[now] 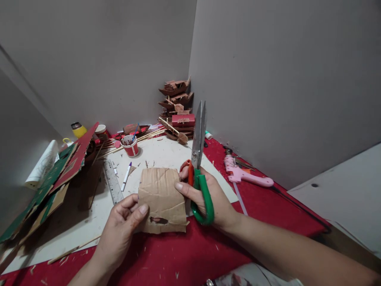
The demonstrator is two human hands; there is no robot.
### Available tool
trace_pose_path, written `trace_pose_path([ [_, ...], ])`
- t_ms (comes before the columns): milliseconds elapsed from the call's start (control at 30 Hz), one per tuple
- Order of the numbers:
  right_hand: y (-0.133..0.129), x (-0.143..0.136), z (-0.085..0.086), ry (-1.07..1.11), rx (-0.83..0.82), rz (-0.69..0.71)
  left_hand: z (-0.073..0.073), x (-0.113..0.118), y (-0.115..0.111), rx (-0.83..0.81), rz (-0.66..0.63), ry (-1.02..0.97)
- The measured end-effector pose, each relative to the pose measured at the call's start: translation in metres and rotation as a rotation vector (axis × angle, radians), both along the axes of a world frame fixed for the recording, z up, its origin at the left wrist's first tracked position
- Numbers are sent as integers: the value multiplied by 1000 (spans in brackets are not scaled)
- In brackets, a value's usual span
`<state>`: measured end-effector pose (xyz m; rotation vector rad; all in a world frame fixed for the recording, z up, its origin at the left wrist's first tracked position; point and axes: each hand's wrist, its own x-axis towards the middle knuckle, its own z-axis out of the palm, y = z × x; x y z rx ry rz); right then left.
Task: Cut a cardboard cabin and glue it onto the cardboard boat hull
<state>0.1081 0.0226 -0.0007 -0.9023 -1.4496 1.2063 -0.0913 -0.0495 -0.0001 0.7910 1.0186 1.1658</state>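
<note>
A creased brown cardboard piece is held up in front of me, with a torn hole near its lower edge. My left hand pinches its left side, thumb on the front face. At the upper right edge, the thumb of my right hand presses on the same piece. That hand also carries scissors with green and orange handles, blades pointing up and slightly apart. The fingers behind the cardboard are mostly hidden.
Small brown model boats are stacked in the corner. A red-and-white cup, a marker and a ruler lie beyond my left hand. Cardboard sheets lean at left. A pink glue gun rests on the red cloth at right.
</note>
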Motion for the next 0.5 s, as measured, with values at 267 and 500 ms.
trace_pose_path([
  [267,-7,-4,4,-44,37,14,1,1,-1,-53,-88,8],
  [500,-22,-8,-4,-5,-1,173,0,-1,-2,0,51,69],
])
